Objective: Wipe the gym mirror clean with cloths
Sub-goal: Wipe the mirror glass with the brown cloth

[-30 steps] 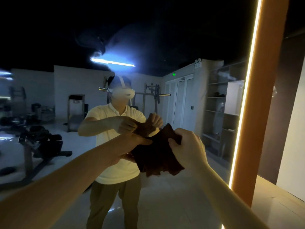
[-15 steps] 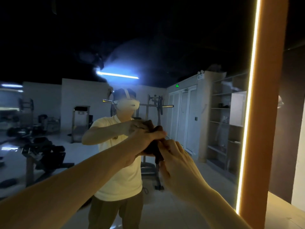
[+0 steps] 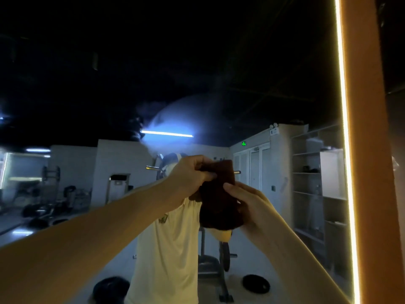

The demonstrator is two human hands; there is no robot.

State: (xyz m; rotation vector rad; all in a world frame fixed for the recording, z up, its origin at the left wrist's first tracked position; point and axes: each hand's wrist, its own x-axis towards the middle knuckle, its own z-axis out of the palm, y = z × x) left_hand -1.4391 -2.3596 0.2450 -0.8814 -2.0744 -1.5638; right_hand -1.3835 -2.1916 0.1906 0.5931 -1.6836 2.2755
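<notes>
Brown cloth (image 3: 217, 202), left hand (image 3: 188, 178), right hand (image 3: 249, 205) gripping

The mirror (image 3: 87, 84) stands straight before me, and the cloth (image 3: 219, 194) hangs in front of it. My left hand (image 3: 192, 174) grips the cloth's top and my right hand (image 3: 247, 207) its lower right side. A light strip (image 3: 343, 128) runs down the mirror's right edge, with a panel (image 3: 368, 150) just beside it, further right.

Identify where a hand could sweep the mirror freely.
Free: the mirror above both hands, across to the lit strip at its right edge, and left of the left hand. Crowded: the middle, where it and the right hand grip the cloth.
</notes>
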